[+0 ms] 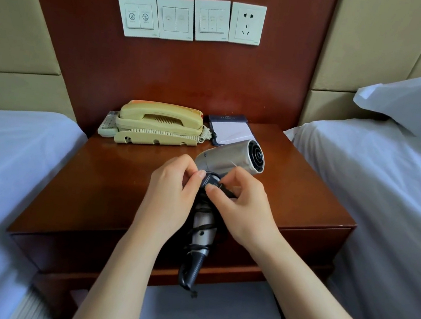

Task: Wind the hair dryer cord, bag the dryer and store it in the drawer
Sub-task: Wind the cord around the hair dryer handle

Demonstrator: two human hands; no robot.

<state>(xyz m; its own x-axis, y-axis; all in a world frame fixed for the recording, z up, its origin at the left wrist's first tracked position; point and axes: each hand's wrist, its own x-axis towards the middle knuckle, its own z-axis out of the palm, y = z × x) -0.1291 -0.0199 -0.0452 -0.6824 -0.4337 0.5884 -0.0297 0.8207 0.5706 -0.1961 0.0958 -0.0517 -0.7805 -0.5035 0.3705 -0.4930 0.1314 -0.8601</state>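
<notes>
A silver hair dryer (227, 156) is held above the wooden nightstand (112, 173), its barrel pointing up and right, its handle hanging down toward me. The black cord (192, 268) is wrapped in turns around the handle and loops below its end. My left hand (170, 194) grips the top of the handle from the left. My right hand (241, 203) pinches the black plug (212, 182) against the handle from the right. The drawer front (308, 240) below the tabletop is closed. No bag is in view.
A beige telephone (158, 123) with a coiled cord and a remote (107, 125) beside it sit at the back of the nightstand, with a notepad (230, 131) to their right. Beds with white sheets flank both sides. Wall switches and a socket (247, 23) are above.
</notes>
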